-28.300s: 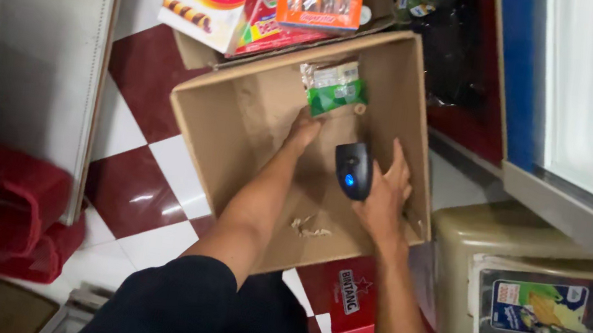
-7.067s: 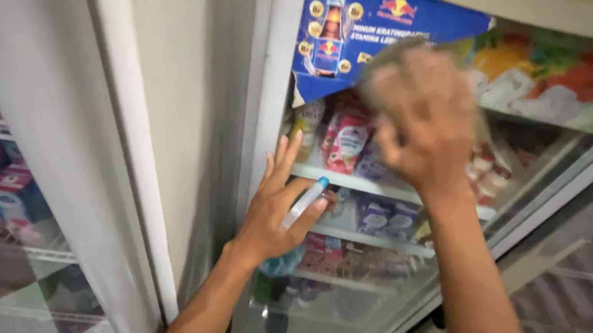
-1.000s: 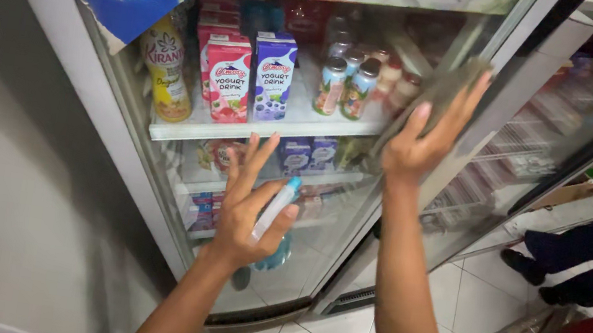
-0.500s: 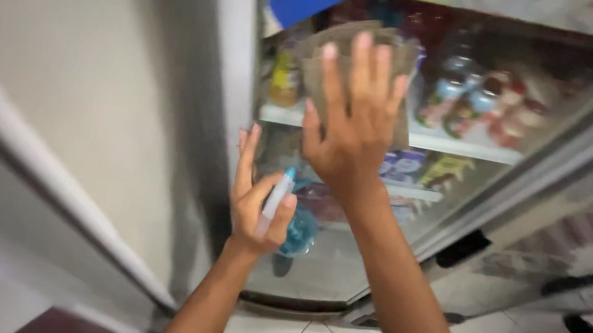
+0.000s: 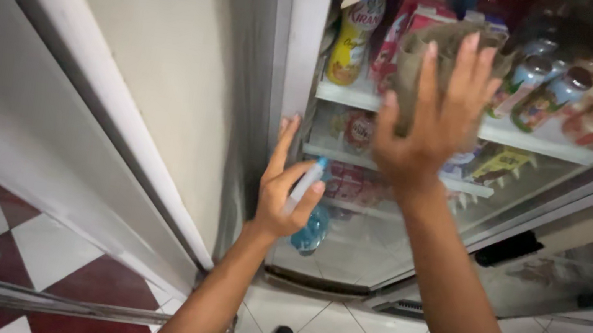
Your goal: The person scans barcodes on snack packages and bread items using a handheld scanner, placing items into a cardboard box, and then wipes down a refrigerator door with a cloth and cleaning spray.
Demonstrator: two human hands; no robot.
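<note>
While the right hand (image 5: 436,109) lies flat with fingers spread, pressing a grey-brown cloth (image 5: 425,49) against the glass door (image 5: 379,240) of the drinks fridge at about one o'clock, the left hand (image 5: 286,188) is lower, near six o'clock of it. That hand is wrapped around a blue spray bottle (image 5: 309,211), index finger stretched up along the white door frame (image 5: 303,36).

I see a glass-door fridge (image 5: 539,201) with white shelves (image 5: 517,136): yellow bottle (image 5: 353,39), small capped bottles (image 5: 554,94), cartons behind. Red-and-white checkered floor tiles (image 5: 30,245) lower left.
</note>
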